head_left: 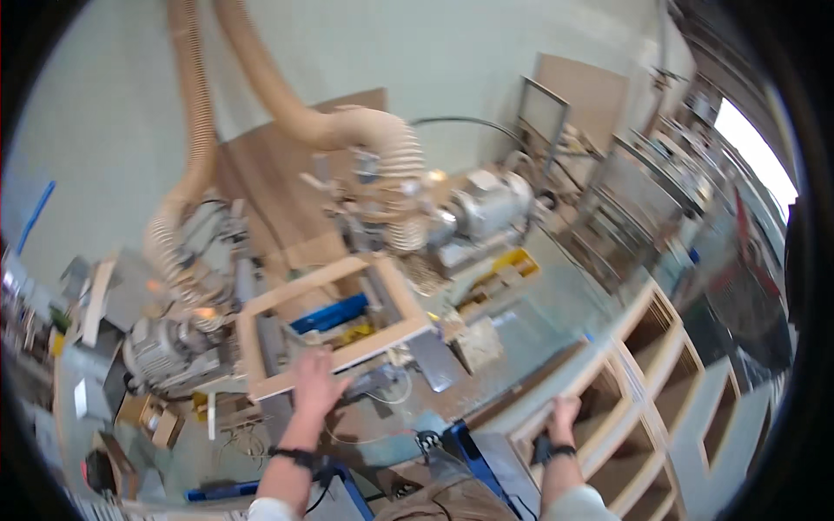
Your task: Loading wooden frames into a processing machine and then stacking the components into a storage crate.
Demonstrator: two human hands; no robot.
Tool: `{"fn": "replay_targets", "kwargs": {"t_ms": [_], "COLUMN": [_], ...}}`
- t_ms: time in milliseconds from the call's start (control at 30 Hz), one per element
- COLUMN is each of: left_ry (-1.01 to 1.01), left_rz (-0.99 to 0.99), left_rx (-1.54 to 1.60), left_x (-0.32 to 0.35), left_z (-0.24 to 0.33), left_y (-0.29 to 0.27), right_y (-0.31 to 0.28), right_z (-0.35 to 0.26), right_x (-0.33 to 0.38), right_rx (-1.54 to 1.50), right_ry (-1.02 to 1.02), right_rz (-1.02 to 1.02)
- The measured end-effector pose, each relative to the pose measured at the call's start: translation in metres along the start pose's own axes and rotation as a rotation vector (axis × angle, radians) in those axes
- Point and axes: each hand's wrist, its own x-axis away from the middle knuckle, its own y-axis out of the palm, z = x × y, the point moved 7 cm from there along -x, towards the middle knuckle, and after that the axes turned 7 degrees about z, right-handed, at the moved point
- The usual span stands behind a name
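Observation:
A light wooden frame [401, 330], rectangular with an open middle, lies on the machine bench in front of me. My left hand [317, 386] rests over its near rail, fingers forward and thumb spread to the side. To the right stands a row of similar wooden frames [618, 391] with dark openings. My right hand [564, 415] is closed around the near left edge of one of them; the frame partly hides its fingertips. Inside the frame on the bench, a blue bar [330, 313] and yellow parts show. The picture is somewhat blurred.
Two ribbed dust hoses [404, 165] come down to motorised machine heads. One grey motor [491, 204] sits behind the frame, another motor [165, 352] to its left. A yellow bin [517, 263] and wood blocks lie on the bench. Metal racks [630, 200] stand at the far right.

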Motion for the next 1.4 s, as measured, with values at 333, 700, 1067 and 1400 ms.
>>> {"fn": "replay_targets", "kwargs": {"t_ms": [333, 700, 1067, 1400], "left_ry": [-0.150, -0.181, -1.343, -1.332], "left_rz": [-0.333, -0.505, -0.441, -0.010], "left_rx": [-0.020, 0.200, -0.135, -0.474], "left_x": [-0.002, 0.238, 0.425, 0.500], "left_z": [-0.014, 0.039, 0.036, -0.024], "left_y": [0.028, -0.155, -0.294, -0.298], "right_y": [0.045, 0.279, 0.386, 0.396], "right_z": [-0.319, -0.330, -0.277, -0.272], "right_x": [0.183, 0.375, 0.370, 0.367], "right_rx": [-0.052, 0.714, 0.720, 0.586], "right_ry": [-0.531, -1.676, -1.721, -1.852], "right_rz": [-0.717, -1.320, -1.116, -1.103]}}
